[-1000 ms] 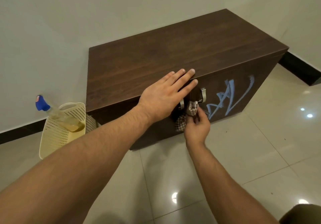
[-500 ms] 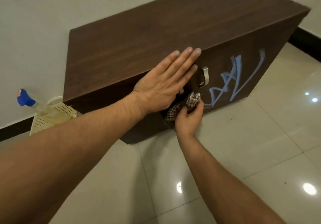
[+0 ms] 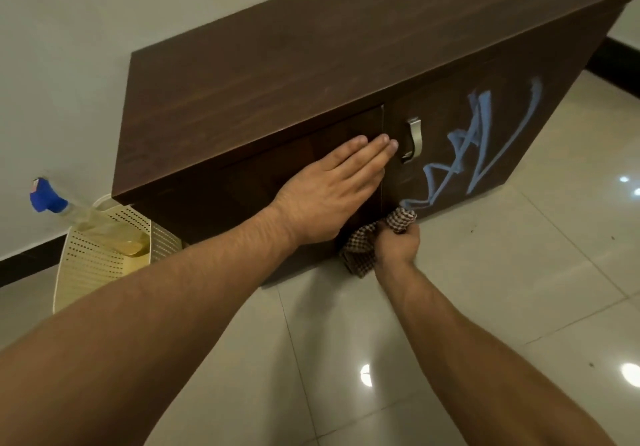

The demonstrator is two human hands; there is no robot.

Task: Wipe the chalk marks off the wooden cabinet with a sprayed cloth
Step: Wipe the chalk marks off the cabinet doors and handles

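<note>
Head view, right hand (image 3: 396, 243) gripping cloth (image 3: 401, 220)

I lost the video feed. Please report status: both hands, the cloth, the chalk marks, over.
Left hand flat on left door. Right hand grips checked cloth low on right door. Blue chalk marks not yet wiped. Nothing blocks them.

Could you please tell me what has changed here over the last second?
The left hand slid down from the top edge of the cabinet and now presses flat on the left door. The right hand, gripping the checked cloth, dropped from beside the handle to the lower end of the chalk marks. Unchanged: the marks look just as full, and the spray bottle lies in the basket.
</note>
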